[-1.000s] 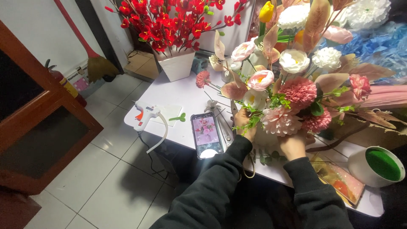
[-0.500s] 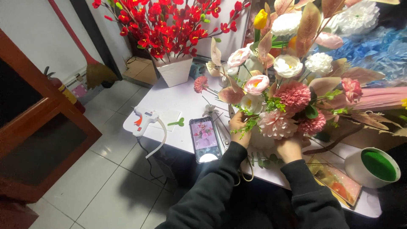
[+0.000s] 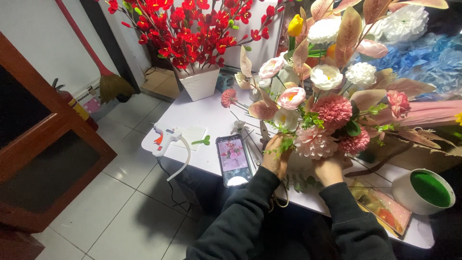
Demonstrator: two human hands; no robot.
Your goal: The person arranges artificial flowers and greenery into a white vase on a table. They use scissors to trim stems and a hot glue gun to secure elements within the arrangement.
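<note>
A tall arrangement of artificial flowers (image 3: 327,101), pink, white and cream with tan leaves, stands on the white table (image 3: 202,115). My left hand (image 3: 275,156) grips its base on the left side, among green sprigs. My right hand (image 3: 331,168) holds the base on the right, just under a pale pink bloom (image 3: 314,142). Both arms are in black sleeves. The container under the flowers is hidden by my hands and the blooms.
A phone (image 3: 233,160) with a lit screen lies left of my hands. A white glue gun (image 3: 166,137) rests near the table's left edge, cord hanging down. A white pot of red blossom branches (image 3: 198,83) stands behind. A white bowl with green foam (image 3: 423,191) sits right.
The view has shifted slightly; both hands stay on the base of the arrangement, with no clear movement of the flowers.
</note>
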